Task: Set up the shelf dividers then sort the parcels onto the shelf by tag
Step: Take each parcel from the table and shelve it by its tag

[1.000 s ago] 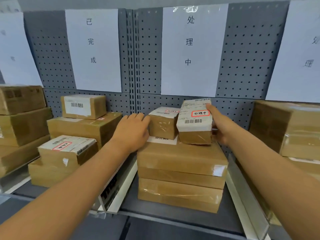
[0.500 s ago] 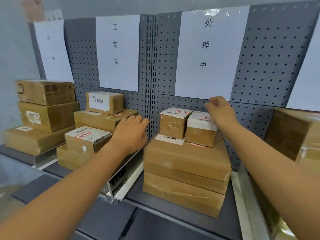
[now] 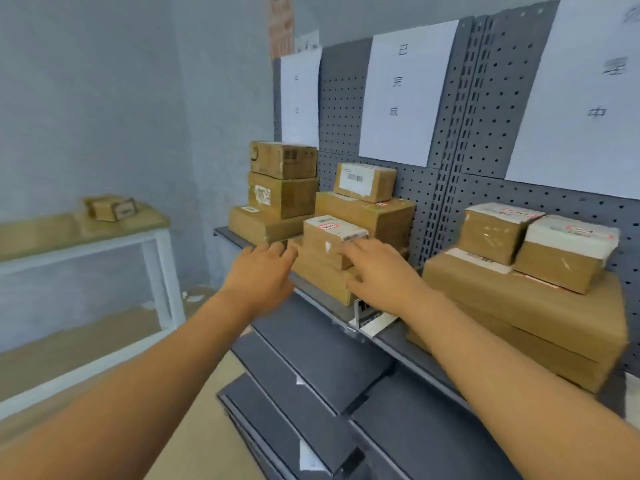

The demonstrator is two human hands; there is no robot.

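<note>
Both hands left the right-hand stack and swung left. Left hand (image 3: 258,275) and right hand (image 3: 375,271) hover with fingers spread, holding nothing, by the tagged parcel (image 3: 332,239) on the middle stack. Risk: a hasty grab could knock it off the shelf (image 3: 408,344). One parcel waits on the table (image 3: 86,233); shelf stacks hold three, four, about four.

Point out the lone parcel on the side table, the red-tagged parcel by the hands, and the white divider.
Table parcel (image 3: 110,208), head view, on its labelled front face.
Red-tagged parcel (image 3: 331,231), head view, on its white top label.
Divider (image 3: 372,322), head view, on its white front end below the right wrist.
</note>
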